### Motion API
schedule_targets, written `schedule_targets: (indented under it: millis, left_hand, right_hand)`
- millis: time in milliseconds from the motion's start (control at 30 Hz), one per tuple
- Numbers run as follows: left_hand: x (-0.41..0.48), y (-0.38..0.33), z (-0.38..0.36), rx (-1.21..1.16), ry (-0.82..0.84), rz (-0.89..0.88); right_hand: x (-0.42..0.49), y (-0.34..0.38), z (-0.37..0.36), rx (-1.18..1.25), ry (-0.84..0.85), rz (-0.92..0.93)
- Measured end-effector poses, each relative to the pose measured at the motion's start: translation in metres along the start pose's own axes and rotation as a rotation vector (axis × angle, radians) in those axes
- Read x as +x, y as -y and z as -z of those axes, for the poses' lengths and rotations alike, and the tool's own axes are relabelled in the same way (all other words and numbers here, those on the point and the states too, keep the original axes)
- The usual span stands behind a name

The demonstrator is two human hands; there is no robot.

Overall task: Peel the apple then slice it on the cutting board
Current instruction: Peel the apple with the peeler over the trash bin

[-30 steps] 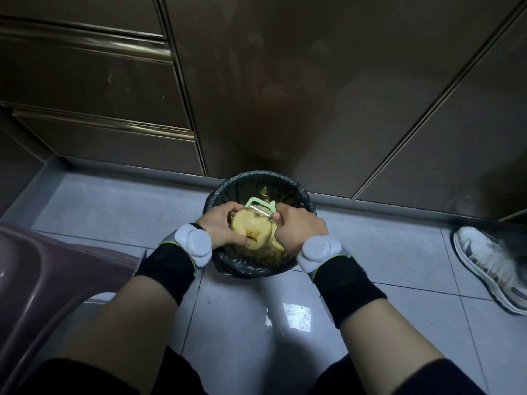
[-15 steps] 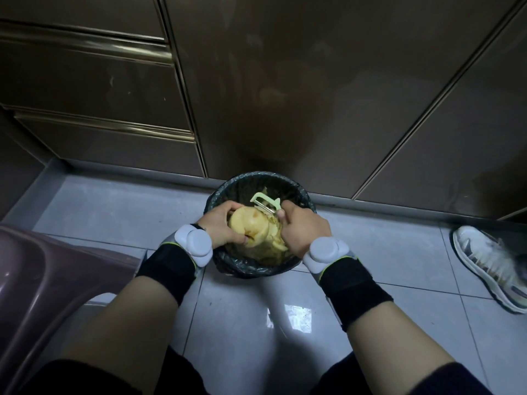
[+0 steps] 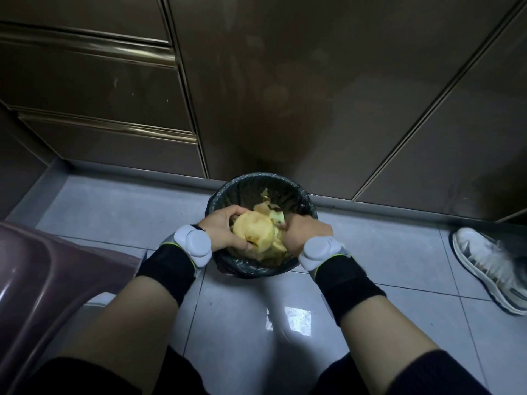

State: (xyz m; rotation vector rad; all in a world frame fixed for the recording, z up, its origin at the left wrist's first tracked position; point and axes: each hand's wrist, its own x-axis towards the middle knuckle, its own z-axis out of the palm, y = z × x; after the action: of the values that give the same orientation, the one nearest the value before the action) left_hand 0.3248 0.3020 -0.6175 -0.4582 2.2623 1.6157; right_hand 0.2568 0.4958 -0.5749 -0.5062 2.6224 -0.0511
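I hold a pale yellow, mostly peeled apple (image 3: 253, 228) over a small round bin (image 3: 228, 192) lined with a black bag. My left hand (image 3: 221, 230) grips the apple from the left, fingers curled round it. My right hand (image 3: 305, 230) is closed at the apple's right side; a light green bit of the peeler (image 3: 278, 216) shows beside its fingers, the rest hidden in the fist. Strips of peel (image 3: 266, 202) lie inside the bin under the apple. No cutting board is in view.
Dark brown cabinet fronts (image 3: 285, 81) with drawers rise just behind the bin. The floor is grey tile (image 3: 236, 323). A purple plastic stool or seat (image 3: 42, 280) fills the lower left. Someone's white sneaker (image 3: 490, 269) stands on the tiles at the right edge.
The peeler head, raised above the apple before, has come down to the apple's right side and is mostly hidden. The apple has turned in my left hand.
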Motion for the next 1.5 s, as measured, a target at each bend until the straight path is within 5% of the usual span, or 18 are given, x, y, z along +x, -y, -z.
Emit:
schedule_targets:
  millis: [233,600,867,1067,1133,1500]
  left_hand:
    - [-0.001,-0.006,0.001,-0.109,-0.054,-0.011]
    - [0.002,-0.001,-0.004,-0.255,-0.105,0.111]
    - [0.001,-0.002,-0.006,-0.312,-0.044,0.146]
    - [-0.009,-0.019,-0.006,-0.511,0.045,0.066]
    - [-0.008,-0.020,-0.005,-0.545,0.031,0.051]
    - [0.001,-0.002,0.000,-0.181,-0.118,0.039]
  right_hand:
    - [-0.002,-0.005,0.005,0.102,0.082,-0.048]
    - [-0.012,0.003,0.009,0.231,-0.190,0.208]
    - [-0.016,0.019,0.009,0.051,-0.249,0.204]
    - [-0.002,-0.006,-0.012,0.016,0.115,-0.028]
    - [-0.001,-0.005,-0.012,0.063,0.086,-0.046]
    - [-0.015,0.010,0.016,0.121,-0.213,0.195]
